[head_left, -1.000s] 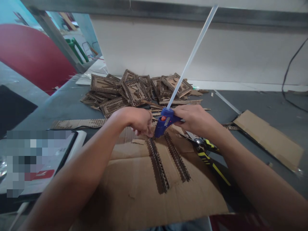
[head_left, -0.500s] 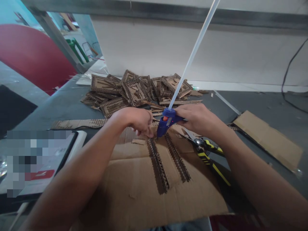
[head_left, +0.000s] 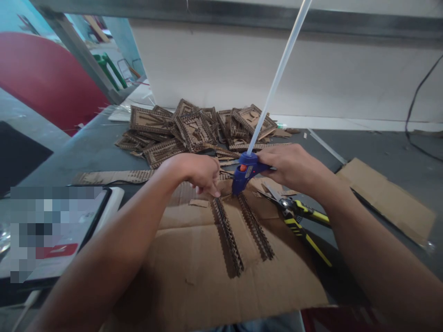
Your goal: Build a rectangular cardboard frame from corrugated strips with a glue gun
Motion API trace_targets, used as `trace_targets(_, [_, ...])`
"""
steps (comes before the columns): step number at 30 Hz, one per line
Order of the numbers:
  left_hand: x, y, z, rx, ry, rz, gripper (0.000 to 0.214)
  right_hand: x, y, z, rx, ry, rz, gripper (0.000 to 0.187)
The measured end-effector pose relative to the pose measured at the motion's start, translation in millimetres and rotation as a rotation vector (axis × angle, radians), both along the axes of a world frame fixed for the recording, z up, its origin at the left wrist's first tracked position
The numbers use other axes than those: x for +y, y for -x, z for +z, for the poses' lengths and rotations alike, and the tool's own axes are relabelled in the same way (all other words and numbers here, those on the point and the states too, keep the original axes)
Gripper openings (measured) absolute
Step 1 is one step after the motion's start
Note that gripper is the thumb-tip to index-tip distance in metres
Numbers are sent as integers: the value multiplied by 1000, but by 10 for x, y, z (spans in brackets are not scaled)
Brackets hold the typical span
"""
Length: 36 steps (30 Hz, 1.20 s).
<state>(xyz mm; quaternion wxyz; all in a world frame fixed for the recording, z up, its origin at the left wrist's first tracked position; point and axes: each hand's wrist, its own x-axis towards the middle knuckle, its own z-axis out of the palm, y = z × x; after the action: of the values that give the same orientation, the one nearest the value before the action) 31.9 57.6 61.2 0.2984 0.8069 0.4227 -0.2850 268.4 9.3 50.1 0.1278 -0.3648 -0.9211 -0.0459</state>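
Note:
My right hand (head_left: 285, 163) is wrapped around a blue glue gun (head_left: 245, 173), with a long clear glue stick (head_left: 280, 76) rising from its back. The gun's nozzle points down at the far end of the right corrugated cardboard strip (head_left: 256, 226). My left hand (head_left: 202, 173) has its fingers curled together, the fingertips at the far end of the left corrugated cardboard strip (head_left: 228, 237). Both strips lie roughly parallel on a large brown cardboard sheet (head_left: 187, 258). Yellow-and-black cutting pliers (head_left: 294, 214) rest at the sheet's right side, below my right wrist.
Behind my hands is a pile of small cardboard frames (head_left: 195, 129). A flat cardboard piece (head_left: 387, 198) lies at the right. On the left stand a partly blurred tablet-like device (head_left: 114, 203) and a red chair (head_left: 51, 78). A white panel (head_left: 277, 78) borders the table's back.
My right hand has shifted the glue gun slightly right, from between the strips to the right strip's far end. My left hand stays nearly still.

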Motion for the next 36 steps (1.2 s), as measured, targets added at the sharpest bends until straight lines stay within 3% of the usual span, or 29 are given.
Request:
trace_targets(10, [-25,-32,6,-59,14,21,20,-42,-4,92,-20,93,-19,12])
trace_targets(14, [-1,26,29,-132,-24,-18,18,-56,-51,94,11,22,-33,8])
trace_targets(18, [57,131,88,-132,-158,50,17,-14,-131,73,96,-51,-20,9])
trace_targets(21, [92,176,101,-135,-230,53,15,43,-168,38,164,-91,-86,12])
trace_targets(27, [114,78,-57,-256,-309,-31,22,117,-200,-22,259,-146,-249,20])
trace_targets(32, [139,11,-223,-242,-333,-17,26,158,-264,-54,186,-77,-148,13])
trace_targets(36, [141,-17,-262,-244,-371,23,28,170,-288,-62,147,-47,-142,10])
